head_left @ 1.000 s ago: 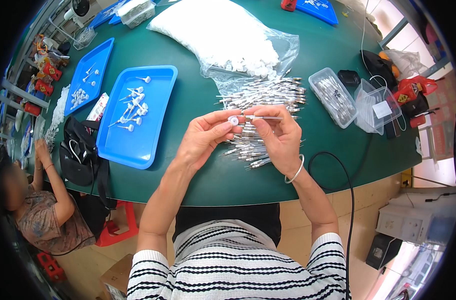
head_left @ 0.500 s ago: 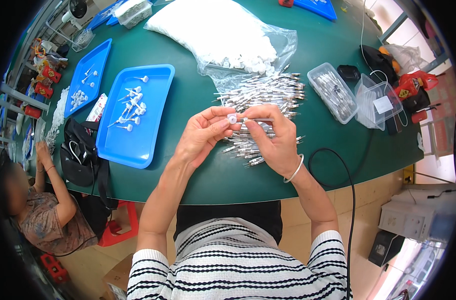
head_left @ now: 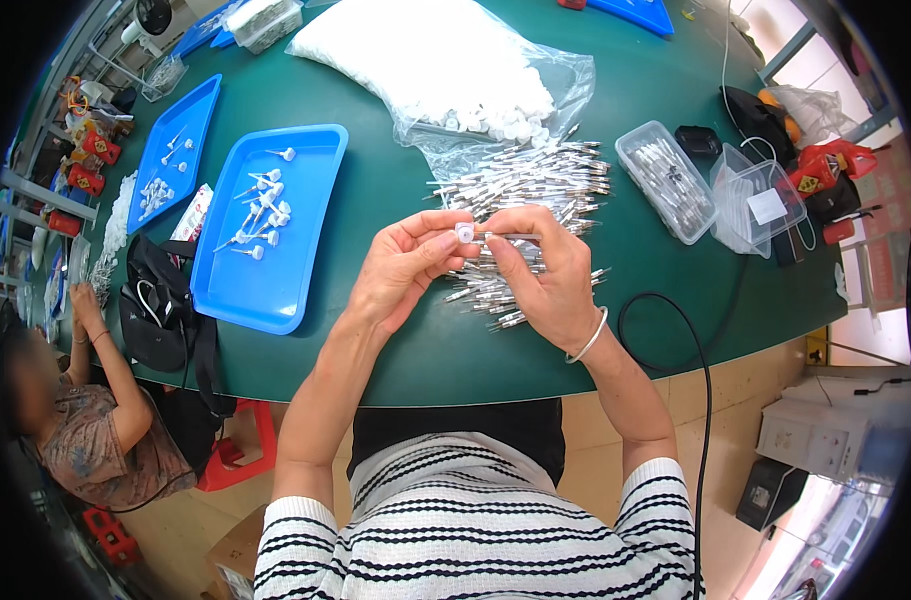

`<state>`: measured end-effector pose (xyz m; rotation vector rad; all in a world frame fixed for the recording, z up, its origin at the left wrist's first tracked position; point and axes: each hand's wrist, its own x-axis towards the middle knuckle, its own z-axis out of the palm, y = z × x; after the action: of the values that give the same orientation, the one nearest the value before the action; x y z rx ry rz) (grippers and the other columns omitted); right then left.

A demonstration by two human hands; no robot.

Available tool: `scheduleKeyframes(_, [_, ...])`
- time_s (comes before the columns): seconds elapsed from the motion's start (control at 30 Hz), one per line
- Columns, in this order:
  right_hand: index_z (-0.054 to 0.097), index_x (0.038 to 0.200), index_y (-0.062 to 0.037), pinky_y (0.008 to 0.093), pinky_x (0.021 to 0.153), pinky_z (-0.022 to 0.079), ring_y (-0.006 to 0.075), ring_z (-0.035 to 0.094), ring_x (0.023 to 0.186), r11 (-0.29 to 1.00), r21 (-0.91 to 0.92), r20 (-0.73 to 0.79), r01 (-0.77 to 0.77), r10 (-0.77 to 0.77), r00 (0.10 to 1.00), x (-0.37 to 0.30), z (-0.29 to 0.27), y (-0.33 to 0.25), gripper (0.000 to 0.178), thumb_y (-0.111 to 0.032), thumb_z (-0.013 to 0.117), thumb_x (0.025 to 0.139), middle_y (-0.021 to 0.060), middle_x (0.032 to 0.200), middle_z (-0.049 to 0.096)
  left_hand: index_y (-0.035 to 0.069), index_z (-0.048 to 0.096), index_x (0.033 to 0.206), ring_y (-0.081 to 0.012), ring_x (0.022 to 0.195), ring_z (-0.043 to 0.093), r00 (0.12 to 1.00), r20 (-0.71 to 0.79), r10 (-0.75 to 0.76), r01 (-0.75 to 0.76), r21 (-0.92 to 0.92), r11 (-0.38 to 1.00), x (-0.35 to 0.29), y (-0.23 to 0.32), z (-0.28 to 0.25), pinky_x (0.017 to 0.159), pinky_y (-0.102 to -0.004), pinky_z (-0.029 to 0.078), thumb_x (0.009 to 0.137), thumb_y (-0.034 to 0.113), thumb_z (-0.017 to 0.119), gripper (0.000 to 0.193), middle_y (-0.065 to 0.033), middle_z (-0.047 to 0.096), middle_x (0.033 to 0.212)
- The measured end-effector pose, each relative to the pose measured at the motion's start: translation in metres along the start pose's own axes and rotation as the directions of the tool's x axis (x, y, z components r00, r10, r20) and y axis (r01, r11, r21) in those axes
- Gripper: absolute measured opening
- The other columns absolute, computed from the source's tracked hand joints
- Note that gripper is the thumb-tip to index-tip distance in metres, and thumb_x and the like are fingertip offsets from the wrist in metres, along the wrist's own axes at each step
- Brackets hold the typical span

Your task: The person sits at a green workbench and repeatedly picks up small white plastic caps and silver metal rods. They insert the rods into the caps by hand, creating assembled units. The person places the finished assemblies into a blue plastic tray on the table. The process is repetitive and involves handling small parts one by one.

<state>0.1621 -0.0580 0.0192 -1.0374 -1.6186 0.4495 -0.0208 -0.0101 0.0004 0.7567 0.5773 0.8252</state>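
Note:
Between the fingertips of my left hand (head_left: 408,262) is a small white plastic cap (head_left: 465,232). My right hand (head_left: 544,268) pinches a thin metal rod (head_left: 521,236), its end at or against the cap; whether it sits inside I cannot tell. Both hands are closed above a loose pile of thin metal rods (head_left: 566,180). Behind the pile, a clear bag (head_left: 406,60) spills many white caps. On the left, a blue tray (head_left: 301,270) holds several rods fitted with white caps (head_left: 266,210).
A clear box of rods (head_left: 666,185) and another clear container (head_left: 761,210) stand at right. A black cable (head_left: 704,370) loops over the table edge. Left are a black bag (head_left: 156,310), another blue tray (head_left: 208,100) and a person (head_left: 106,410) working.
Hardly anything differs. Both hands keep the cap and rod together in nearly the same place, with a slight shift of the fingers.

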Motion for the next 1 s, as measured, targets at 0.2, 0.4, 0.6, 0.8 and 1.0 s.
scheduleKeyframes(0.2, [0.055, 0.094, -0.0016, 0.0345, 0.065, 0.05, 0.0287, 0.064, 0.075, 1.0, -0.02, -0.001, 0.02, -0.02, 1.0, 0.0006, -0.0005, -0.0005, 0.015, -0.002, 0.065, 0.083, 0.0116, 0.085, 0.063, -0.004, 0.06, 0.116, -0.0146, 0.089, 0.068, 1.0, -0.023, -0.013, 0.014, 0.017, 1.0, -0.0003, -0.0003, 0.0005, 0.077, -0.0212, 0.056, 0.089, 0.005, 0.063, 0.029, -0.0128, 0.068, 0.102])
scheduleKeyframes(0.4, [0.055, 0.093, -0.0014, 0.0346, 0.065, 0.05, 0.0288, 0.064, 0.075, 0.999, -0.029, 0.003, 0.027, -0.027, 1.0, 0.0009, -0.0009, -0.0018, 0.015, -0.002, 0.065, 0.083, 0.0118, 0.085, 0.063, -0.005, 0.06, 0.117, -0.0143, 0.089, 0.068, 0.999, -0.03, -0.019, 0.019, 0.012, 1.0, 0.0005, -0.0007, 0.0, 0.076, -0.0207, 0.056, 0.09, 0.005, 0.062, 0.029, -0.0132, 0.068, 0.102])
scheduleKeyframes(0.6, [0.055, 0.092, -0.0016, 0.0351, 0.064, 0.05, 0.0292, 0.064, 0.074, 0.998, -0.053, 0.004, 0.039, -0.039, 0.999, 0.0013, -0.001, -0.0017, 0.014, -0.001, 0.064, 0.082, 0.0115, 0.084, 0.062, -0.005, 0.059, 0.118, -0.0148, 0.09, 0.068, 1.0, -0.02, 0.008, -0.007, 0.025, 1.0, -0.0001, -0.0013, 0.0002, 0.076, -0.0207, 0.056, 0.089, 0.006, 0.063, 0.031, -0.0137, 0.068, 0.103])
scheduleKeyframes(0.8, [0.055, 0.092, -0.002, 0.0353, 0.063, 0.049, 0.0289, 0.063, 0.074, 0.997, -0.067, 0.016, 0.039, -0.038, 0.999, 0.0016, -0.0017, -0.0028, 0.014, -0.001, 0.064, 0.082, 0.0113, 0.083, 0.062, -0.005, 0.059, 0.118, -0.0153, 0.09, 0.068, 1.0, -0.021, -0.005, 0.005, 0.015, 1.0, 0.0004, -0.0022, -0.0018, 0.076, -0.0209, 0.056, 0.089, 0.007, 0.063, 0.031, -0.0138, 0.068, 0.104])
scheduleKeyframes(1.0, [0.056, 0.092, -0.0024, 0.0355, 0.063, 0.049, 0.0288, 0.063, 0.073, 0.995, -0.085, 0.017, 0.048, -0.046, 0.999, 0.0019, -0.0022, -0.004, 0.014, -0.001, 0.064, 0.081, 0.011, 0.083, 0.062, -0.005, 0.059, 0.117, -0.0153, 0.089, 0.068, 1.0, -0.02, -0.012, 0.012, 0.006, 1.0, 0.0003, -0.0015, 0.0, 0.076, -0.0212, 0.056, 0.089, 0.007, 0.063, 0.031, -0.014, 0.068, 0.104])
